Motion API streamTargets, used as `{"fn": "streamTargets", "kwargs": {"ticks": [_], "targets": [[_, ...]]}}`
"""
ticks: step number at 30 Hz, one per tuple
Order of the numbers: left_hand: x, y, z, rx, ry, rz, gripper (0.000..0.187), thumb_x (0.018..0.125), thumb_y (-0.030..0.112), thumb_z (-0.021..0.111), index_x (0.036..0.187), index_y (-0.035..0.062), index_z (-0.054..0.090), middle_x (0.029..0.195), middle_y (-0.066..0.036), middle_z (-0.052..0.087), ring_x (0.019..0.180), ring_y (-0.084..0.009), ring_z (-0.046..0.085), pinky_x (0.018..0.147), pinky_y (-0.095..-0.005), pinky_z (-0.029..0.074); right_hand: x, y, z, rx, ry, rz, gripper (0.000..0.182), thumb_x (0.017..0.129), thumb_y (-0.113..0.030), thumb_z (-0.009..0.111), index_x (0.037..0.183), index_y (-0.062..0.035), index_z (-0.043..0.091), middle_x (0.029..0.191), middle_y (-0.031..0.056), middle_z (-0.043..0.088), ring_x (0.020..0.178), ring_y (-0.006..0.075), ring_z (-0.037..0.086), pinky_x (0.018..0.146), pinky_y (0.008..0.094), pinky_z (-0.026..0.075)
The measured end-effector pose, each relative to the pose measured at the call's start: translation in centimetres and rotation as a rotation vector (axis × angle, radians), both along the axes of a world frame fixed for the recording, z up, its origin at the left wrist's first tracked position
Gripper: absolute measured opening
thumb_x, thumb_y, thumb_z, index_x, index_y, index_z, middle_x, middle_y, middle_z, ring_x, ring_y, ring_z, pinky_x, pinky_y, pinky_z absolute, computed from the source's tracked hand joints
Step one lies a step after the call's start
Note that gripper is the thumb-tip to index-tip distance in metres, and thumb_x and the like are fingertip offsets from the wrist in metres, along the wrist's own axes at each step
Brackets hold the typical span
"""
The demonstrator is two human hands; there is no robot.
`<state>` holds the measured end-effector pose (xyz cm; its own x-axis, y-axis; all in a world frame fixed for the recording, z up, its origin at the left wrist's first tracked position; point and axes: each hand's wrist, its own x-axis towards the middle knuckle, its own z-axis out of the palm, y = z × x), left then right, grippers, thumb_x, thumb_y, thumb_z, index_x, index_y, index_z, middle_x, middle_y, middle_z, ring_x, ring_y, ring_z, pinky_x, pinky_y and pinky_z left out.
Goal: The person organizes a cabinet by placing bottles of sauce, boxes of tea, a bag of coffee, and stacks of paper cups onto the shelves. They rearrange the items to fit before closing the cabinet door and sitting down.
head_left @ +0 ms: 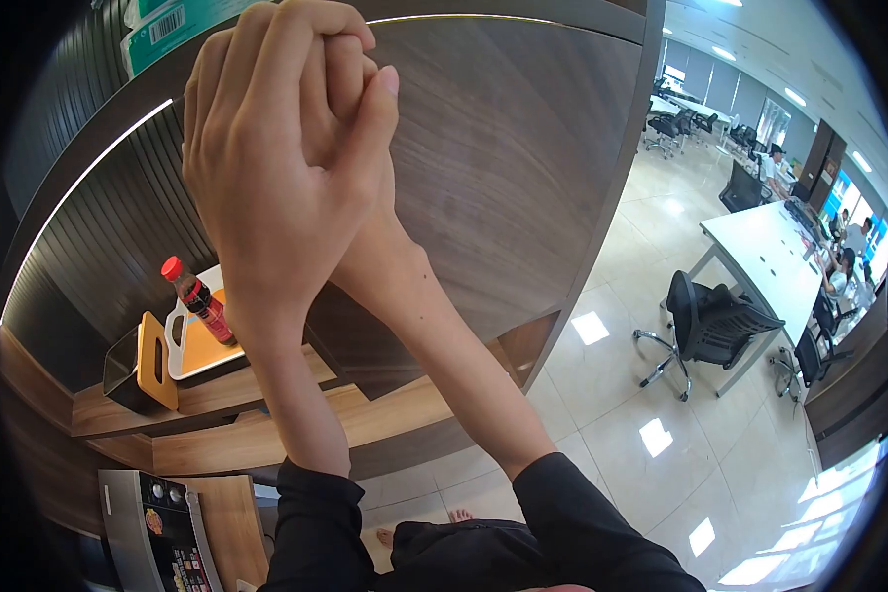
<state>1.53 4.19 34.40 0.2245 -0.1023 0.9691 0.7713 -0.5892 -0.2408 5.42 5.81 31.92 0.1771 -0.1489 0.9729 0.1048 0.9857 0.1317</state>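
Observation:
My left hand is raised in front of the camera, its back toward me. Its fingers curl over the top of my right hand, and its thumb lies along the near side. The right hand sits behind it, with only some bent fingers and the wrist showing. What the right hand's fingers close on is hidden. Both hands are pressed together before a dark wood-grain panel. Beside the left wrist stands a red-capped bottle of dark drink on a lower shelf.
Orange-and-white chopping boards and a dark bin stand on the shelf. A green package is overhead. An oven is lower left. To the right are an office chair, a white desk and several people farther off.

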Motion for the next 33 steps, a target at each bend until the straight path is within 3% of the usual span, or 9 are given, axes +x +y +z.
{"fn": "streamTargets", "kwargs": {"ticks": [22, 25, 27, 31, 33], "targets": [[-0.7, 1.0, 0.4, 0.057, 0.057, -0.014, 0.023, 0.082, 0.012, 0.074, 0.102, 0.0076, 0.064, 0.093, -0.002, 0.065, 0.090, -0.0207, 0.061, 0.085, -0.0343, 0.047, -1.9, 0.1, 0.6, -0.009, -0.023, -0.015, 0.018, 0.081, -0.007, 0.067, 0.099, -0.0012, 0.064, 0.111, 0.0210, 0.057, 0.101, 0.0326, 0.053, 0.086, 0.0409, 0.045], [-0.6, 1.2, 0.4, -0.044, -0.031, -0.174, 0.028, 0.085, 0.016, 0.071, 0.109, 0.0062, 0.062, 0.099, -0.006, 0.064, 0.101, -0.0245, 0.060, 0.093, -0.0373, 0.043, -1.8, 0.3, 0.7, -0.020, -0.023, -0.038, 0.018, 0.082, -0.006, 0.067, 0.098, -0.0013, 0.064, 0.111, 0.0207, 0.058, 0.101, 0.0323, 0.053, 0.086, 0.0407, 0.045], [-1.0, 1.6, -0.3, -0.010, -0.050, -0.075, 0.034, 0.094, 0.026, 0.060, 0.116, 0.0001, 0.056, 0.109, -0.015, 0.060, 0.107, -0.0280, 0.055, 0.097, -0.0391, 0.039, -1.3, 0.4, 0.8, -0.030, -0.036, -0.081, 0.018, 0.082, -0.006, 0.067, 0.098, -0.0014, 0.064, 0.111, 0.0205, 0.058, 0.101, 0.0321, 0.053, 0.086, 0.0406, 0.045], [-2.5, 1.1, -1.6, -0.064, -0.111, 0.030, 0.043, 0.101, 0.033, 0.051, 0.126, -0.0026, 0.051, 0.118, -0.020, 0.056, 0.113, -0.0319, 0.051, 0.100, -0.0433, 0.035, 0.8, 0.5, -0.5, -0.082, -0.072, -0.174, 0.017, 0.082, -0.005, 0.067, 0.098, -0.0015, 0.065, 0.110, 0.0201, 0.058, 0.101, 0.0317, 0.054, 0.086, 0.0403, 0.045], [-3.1, 2.1, -2.1, 0.014, -0.089, 0.035, 0.043, 0.096, 0.030, 0.056, 0.124, -0.0016, 0.052, 0.119, -0.019, 0.056, 0.117, -0.0320, 0.050, 0.104, -0.0450, 0.034, 2.3, 1.3, -2.9, -0.141, -0.054, -0.186, 0.017, 0.082, -0.005, 0.068, 0.098, -0.0015, 0.065, 0.110, 0.0199, 0.059, 0.101, 0.0315, 0.054, 0.086, 0.0402, 0.045]]}}
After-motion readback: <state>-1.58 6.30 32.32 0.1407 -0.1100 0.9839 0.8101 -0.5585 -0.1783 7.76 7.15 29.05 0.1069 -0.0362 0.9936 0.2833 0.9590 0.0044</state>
